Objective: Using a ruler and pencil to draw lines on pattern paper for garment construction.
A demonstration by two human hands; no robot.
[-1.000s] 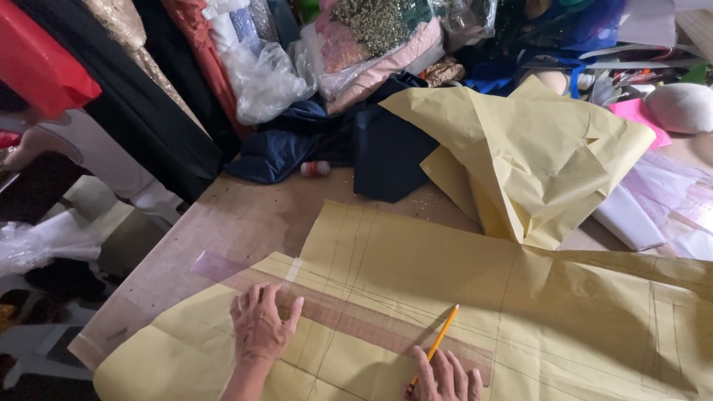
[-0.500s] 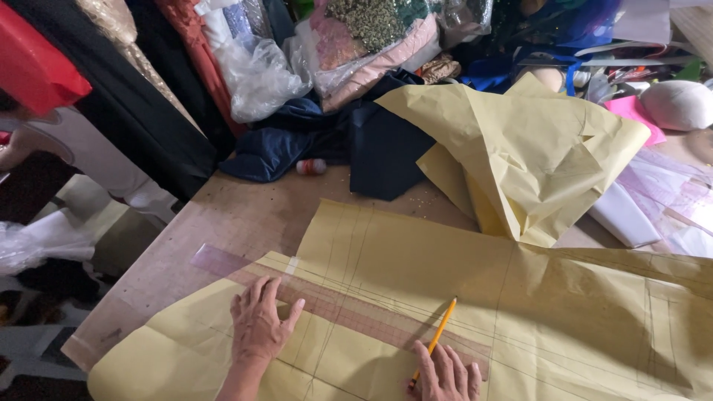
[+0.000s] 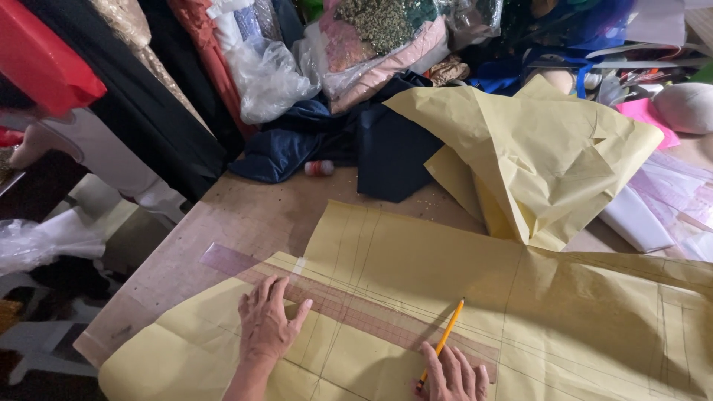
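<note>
A large sheet of yellow pattern paper (image 3: pixel 460 275) with pencil lines lies across the wooden table (image 3: pixel 223 223). On it rests a long clear ruler (image 3: pixel 349 308), running from upper left to lower right. My left hand (image 3: pixel 266 323) presses flat on the ruler with fingers spread. My right hand (image 3: pixel 454 375), at the bottom edge of view, grips a yellow pencil (image 3: pixel 443 341) whose tip sits at the ruler's near edge.
A crumpled fold of the yellow paper (image 3: pixel 535 148) rises at the back right. Dark blue fabric (image 3: pixel 386 148), plastic bags and fabric rolls (image 3: pixel 267 67) crowd the table's far side. A small thread spool (image 3: pixel 319 168) lies near them. White and pink papers (image 3: pixel 653 200) sit at the right.
Both hands keep their places on the ruler and pencil; only the view has shifted slightly.
</note>
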